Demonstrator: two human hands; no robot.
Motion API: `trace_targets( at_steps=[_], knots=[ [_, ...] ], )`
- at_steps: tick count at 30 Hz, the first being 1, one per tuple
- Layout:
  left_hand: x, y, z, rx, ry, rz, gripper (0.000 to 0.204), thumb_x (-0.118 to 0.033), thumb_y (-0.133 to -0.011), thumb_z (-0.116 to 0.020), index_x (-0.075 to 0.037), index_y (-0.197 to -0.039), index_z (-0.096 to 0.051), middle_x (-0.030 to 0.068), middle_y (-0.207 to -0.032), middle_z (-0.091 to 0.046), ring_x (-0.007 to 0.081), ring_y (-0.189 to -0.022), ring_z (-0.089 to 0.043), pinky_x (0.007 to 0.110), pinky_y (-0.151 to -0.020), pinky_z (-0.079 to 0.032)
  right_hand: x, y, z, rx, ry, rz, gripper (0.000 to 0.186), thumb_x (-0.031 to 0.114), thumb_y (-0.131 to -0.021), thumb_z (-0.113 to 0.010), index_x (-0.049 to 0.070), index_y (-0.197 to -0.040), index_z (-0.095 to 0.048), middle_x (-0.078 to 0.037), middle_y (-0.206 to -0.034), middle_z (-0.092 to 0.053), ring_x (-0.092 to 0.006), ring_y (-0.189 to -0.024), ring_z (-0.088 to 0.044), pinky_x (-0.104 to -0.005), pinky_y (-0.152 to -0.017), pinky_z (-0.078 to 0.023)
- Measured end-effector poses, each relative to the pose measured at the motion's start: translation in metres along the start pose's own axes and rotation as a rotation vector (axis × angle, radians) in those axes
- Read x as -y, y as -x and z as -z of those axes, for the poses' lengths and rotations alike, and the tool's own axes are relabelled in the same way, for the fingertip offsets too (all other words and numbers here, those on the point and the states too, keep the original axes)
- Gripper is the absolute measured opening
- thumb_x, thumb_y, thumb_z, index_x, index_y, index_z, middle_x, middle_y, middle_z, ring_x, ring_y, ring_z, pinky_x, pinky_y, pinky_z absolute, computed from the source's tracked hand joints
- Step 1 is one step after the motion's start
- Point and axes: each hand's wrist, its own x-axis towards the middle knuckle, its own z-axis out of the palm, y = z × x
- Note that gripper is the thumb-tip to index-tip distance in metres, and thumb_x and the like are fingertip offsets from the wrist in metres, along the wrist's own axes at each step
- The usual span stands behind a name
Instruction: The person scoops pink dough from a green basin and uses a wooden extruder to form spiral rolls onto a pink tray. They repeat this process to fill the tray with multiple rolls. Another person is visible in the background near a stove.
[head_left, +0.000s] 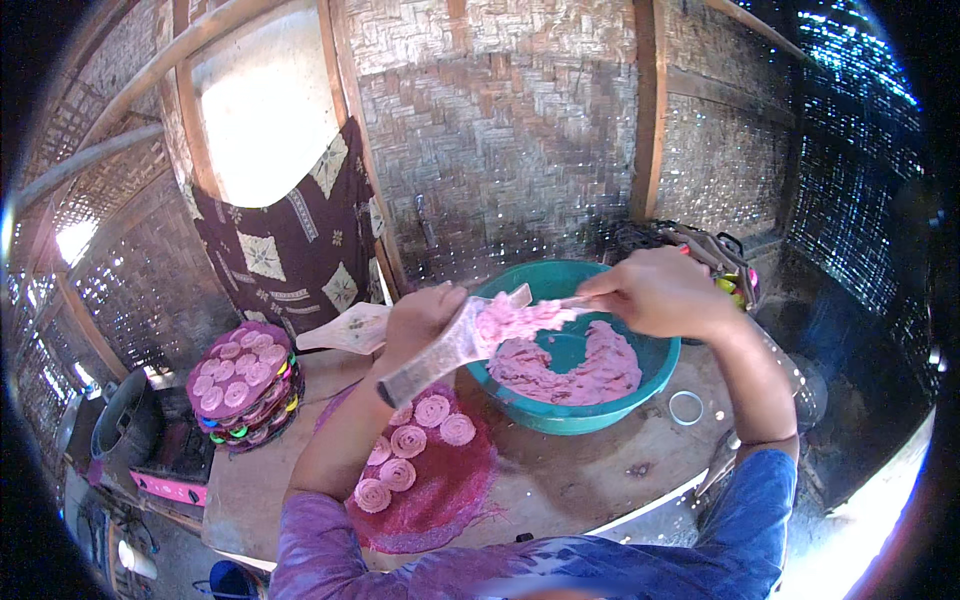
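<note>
Where the space closes in behind the work, a tall wall of woven brown bamboo matting (500, 130) stands between wooden posts. Below it spreads a wide brown wooden surface (570, 480), and at its far left a dark brown cloth with pale square motifs (300, 240) hangs under the bright opening. Toward the right of the surface sits a large round teal basin (550, 420), with soft pink dough (590, 375) heaped in a curve along its inside and the teal bottom showing in the middle. Left of the basin, nearer the body, lies a round dark red mat with a frayed edge (450, 490). Farther left rises a stack of similar round mats (243, 402), with bits of yellow, green and blue along its side.

Above the left part of the basin, the right hand (655, 290) reaches in from the right, its fingers pinching a slim, pale implement (582, 302) at the dough. The left hand (425, 308) is near the basin's left rim, its fingers curled in around a pale, pink-smeared tool with a blunt, dark-ended bar (430, 360); the bar slants toward the body across the wrist. Between the hands, a lumpy pink clump (520, 320) rests against the tool, over the basin. Right of the basin, a small pale-rimmed ring (702, 407) lies flat. Smallest are the coiled pink spirals (397, 474), grouped on the dark red mat; similar ones top the stack.
</note>
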Motion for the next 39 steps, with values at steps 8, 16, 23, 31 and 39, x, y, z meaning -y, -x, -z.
trace_targets(
  at_steps=[8, 16, 23, 31, 39],
  knots=[
    [-0.022, -0.002, -0.021, 0.133, 0.093, 0.125, 0.039, -0.043, -0.068, -0.077, -0.012, -0.083, -0.058, 0.0091, -0.077, -0.062, 0.0308, -0.074, -0.065, 0.042, -0.062, -0.052, 0.046, 0.003, -0.094, -0.438, 0.466, 0.194, 0.040, 0.019, -0.080, -0.056, 0.012, -0.119, -0.059, 0.000, -0.068, -0.052, -0.0165, -0.061, -0.059, -0.0322, -0.055, -0.047],
    [0.054, 0.037, -0.059, -0.153, 0.199, 0.136, 0.008, -0.012, -0.083, -0.064, -0.008, -0.088, -0.061, 0.0082, -0.083, -0.059, 0.0243, -0.076, -0.059, 0.034, -0.070, -0.050, 0.037, 0.033, -0.092, -0.603, -0.038, -0.057, 0.037, 0.007, -0.081, -0.062, 0.011, -0.118, -0.063, -0.007, -0.070, -0.061, -0.0227, -0.059, -0.063, -0.0360, -0.053, -0.049],
    [-0.040, -0.016, -0.020, 0.062, -0.024, 0.425, 0.023, -0.036, -0.078, -0.069, -0.013, -0.084, -0.066, 0.0088, -0.084, -0.065, 0.0297, -0.079, -0.065, 0.041, -0.069, -0.053, 0.069, -0.028, -0.155, -0.749, -0.763, -0.210, 0.047, -0.007, -0.085, -0.052, 0.007, -0.129, -0.057, -0.025, -0.100, -0.065, -0.0335, -0.078, -0.066, -0.0367, -0.071, -0.052],
    [0.014, 0.005, -0.005, 0.067, -0.247, 0.403, 0.030, -0.037, -0.077, -0.072, -0.016, -0.097, -0.069, 0.0071, -0.086, -0.068, 0.0271, -0.083, -0.067, 0.040, -0.073, -0.054, 0.078, 0.000, -0.177, -0.523, -1.035, -0.180, 0.041, -0.003, -0.092, -0.048, 0.005, -0.132, -0.054, -0.024, -0.101, -0.065, -0.0310, -0.083, -0.069, -0.0326, -0.072, -0.051],
    [0.012, 0.002, -0.018, 0.023, -0.219, 0.303, 0.012, -0.025, -0.077, -0.068, -0.013, -0.080, -0.064, 0.0082, -0.078, -0.062, 0.0299, -0.073, -0.064, 0.041, -0.063, -0.052, 0.086, -0.008, -0.191, -0.484, -0.925, -0.279, 0.040, 0.001, -0.091, -0.050, 0.005, -0.131, -0.054, -0.029, -0.102, -0.064, -0.0417, -0.094, -0.065, -0.0445, -0.077, -0.053]
  ],
)
